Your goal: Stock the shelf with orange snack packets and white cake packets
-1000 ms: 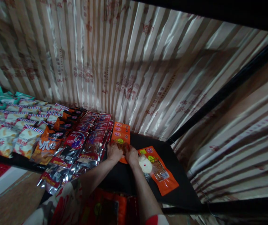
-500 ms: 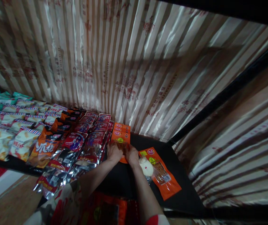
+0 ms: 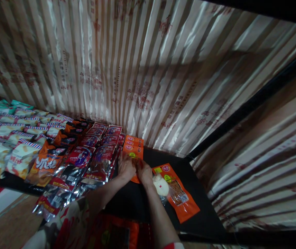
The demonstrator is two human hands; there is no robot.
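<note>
Left hand: (image 3: 127,168) fingers bent, touching the front orange packet (image 3: 136,150); how tightly they grip cannot be told.
Right hand: (image 3: 144,173) just beside the left, fingers curled at the same packet's side, grip likewise unclear.
Orange packets: overlapping in a column running away from the hands to the curtain (image 3: 137,86).
Tight side: red foil packets (image 3: 103,157) just left of the left hand.
Open room: bare black shelf (image 3: 168,155) beyond the right hand and below both wrists.
Loose orange packet: (image 3: 185,207) right of the right hand, near the shelf's slanting edge.
Since a second ago: hands unmoved on the packet; view slightly turned.
</note>
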